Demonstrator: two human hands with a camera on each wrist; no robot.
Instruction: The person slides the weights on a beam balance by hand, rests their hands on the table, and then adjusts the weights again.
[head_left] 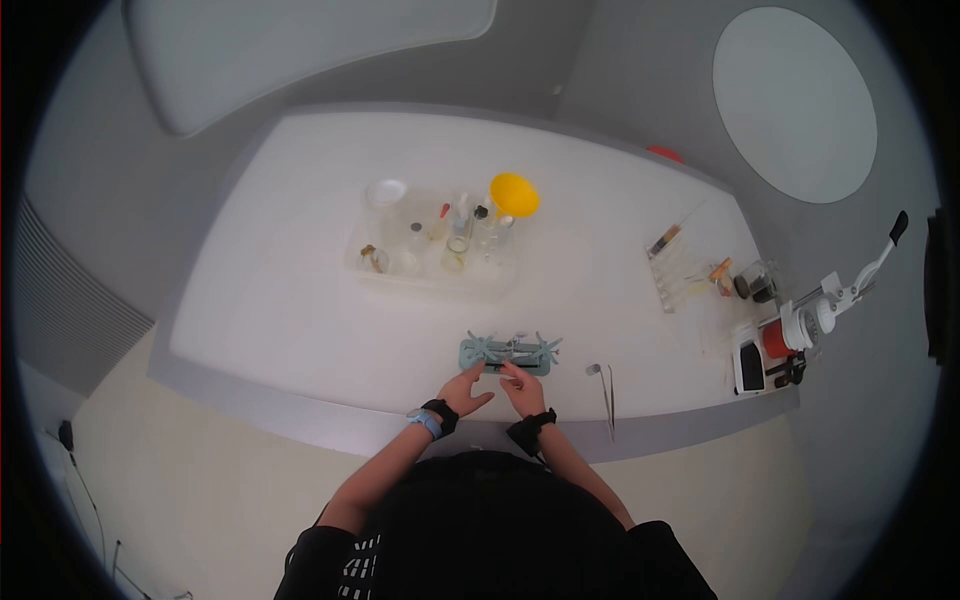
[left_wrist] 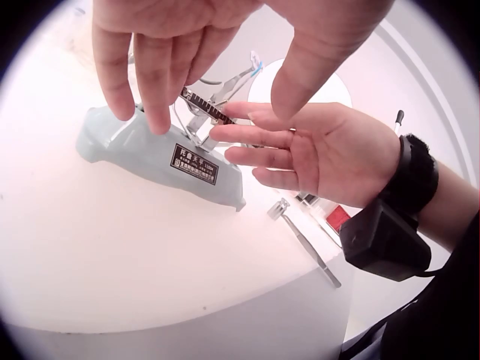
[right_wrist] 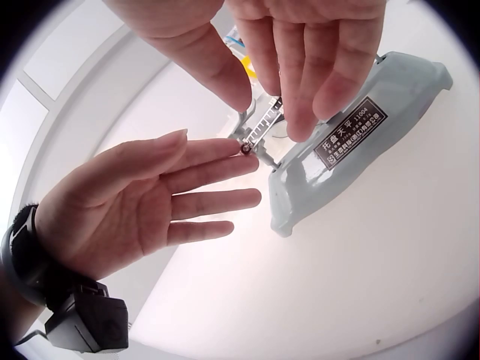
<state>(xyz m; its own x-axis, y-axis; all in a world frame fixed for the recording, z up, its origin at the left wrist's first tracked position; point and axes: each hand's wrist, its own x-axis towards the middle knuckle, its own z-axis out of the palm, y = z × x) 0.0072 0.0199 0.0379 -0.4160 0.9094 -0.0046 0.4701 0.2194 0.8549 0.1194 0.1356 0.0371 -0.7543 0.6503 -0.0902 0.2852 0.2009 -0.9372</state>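
A pale blue-green tray balance (head_left: 468,361) stands near the table's front edge, its dark label (left_wrist: 196,164) facing me. Along its front runs a graduated beam scale (right_wrist: 262,124). My left hand (head_left: 463,391) reaches to the balance from the left, fingers extended, the index fingertip at one end of the scale in the right wrist view. From the other side comes my right hand (head_left: 523,391), its fingers fairly straight and the index fingertip at the opposite end of the scale in the left wrist view. Each palm faces the other.
Right of the balance lie tweezers (left_wrist: 311,251) and a small metal piece (left_wrist: 278,208). Farther back, a translucent box (head_left: 430,292) holds glassware and a yellow funnel (head_left: 515,195). At the right are a clear rack (head_left: 665,292) and a white-and-red lever device (head_left: 775,340).
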